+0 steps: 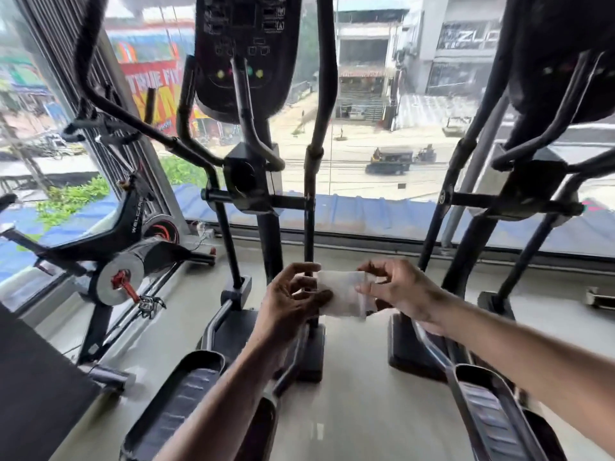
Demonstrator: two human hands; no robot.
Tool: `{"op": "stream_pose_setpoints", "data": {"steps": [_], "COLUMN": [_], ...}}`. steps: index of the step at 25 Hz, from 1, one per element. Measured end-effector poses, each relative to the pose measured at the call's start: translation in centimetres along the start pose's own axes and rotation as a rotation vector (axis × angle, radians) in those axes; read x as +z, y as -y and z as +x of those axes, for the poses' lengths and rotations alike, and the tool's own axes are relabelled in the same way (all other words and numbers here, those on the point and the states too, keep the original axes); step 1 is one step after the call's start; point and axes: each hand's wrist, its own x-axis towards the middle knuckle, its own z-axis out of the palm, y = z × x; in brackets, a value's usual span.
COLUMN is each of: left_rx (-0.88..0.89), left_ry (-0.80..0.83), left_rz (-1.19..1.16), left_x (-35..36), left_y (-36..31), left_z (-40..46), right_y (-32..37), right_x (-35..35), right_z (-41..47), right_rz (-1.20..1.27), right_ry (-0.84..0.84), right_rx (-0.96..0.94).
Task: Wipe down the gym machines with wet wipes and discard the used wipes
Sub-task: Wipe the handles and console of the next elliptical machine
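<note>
A white wet wipe [342, 294] is stretched between both hands at the lower middle of the head view. My left hand [293, 302] pinches its left edge with thumb and fingers. My right hand [399, 291] pinches its right edge. Directly ahead stands a black elliptical machine [249, 174] with a dark console [244, 51] at the top, curved handlebars and a foot pedal [181, 400] at the bottom left. The wipe is held in the air in front of the elliptical's right upright bar, not touching it.
A second elliptical [519, 181] stands to the right, its pedal [489, 414] near my right forearm. A spin bike [123, 247] sits at the left by the large window [366, 134]. A dark treadmill edge [36, 387] fills the lower left. Pale floor [356, 394] runs between the two ellipticals.
</note>
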Motion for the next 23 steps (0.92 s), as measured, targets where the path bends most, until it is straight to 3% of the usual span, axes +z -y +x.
{"op": "stream_pose_setpoints", "data": {"steps": [7,14,18,20,23], "left_rx": [0.117,0.112,0.196,0.252,0.326], "left_ry": [-0.062,0.031,0.062,0.045,-0.020], "left_rz": [-0.022,0.114,0.207,0.252,0.297], "left_x": [-1.3,0.1,2.2,2.9,3.7], "left_y": [-5.0,-7.1,-9.5,-10.7,-12.7], "left_z": [10.1,18.1,23.5,25.9,29.3], "right_y": [4.3,4.4,5.4,6.7,9.8], "right_x": [-1.4,-5.3,-10.5,-12.9,-15.5], "right_z": [9.4,16.4,21.0,23.5,27.8], "right_rz": [0.113,0.032,-0.168,-0.164,-0.191], "right_ry": [0.037,-0.129,-0.026,0.065,0.061], "right_rx": [-0.072,-0.234,-0.330,-0.324,-0.328]}}
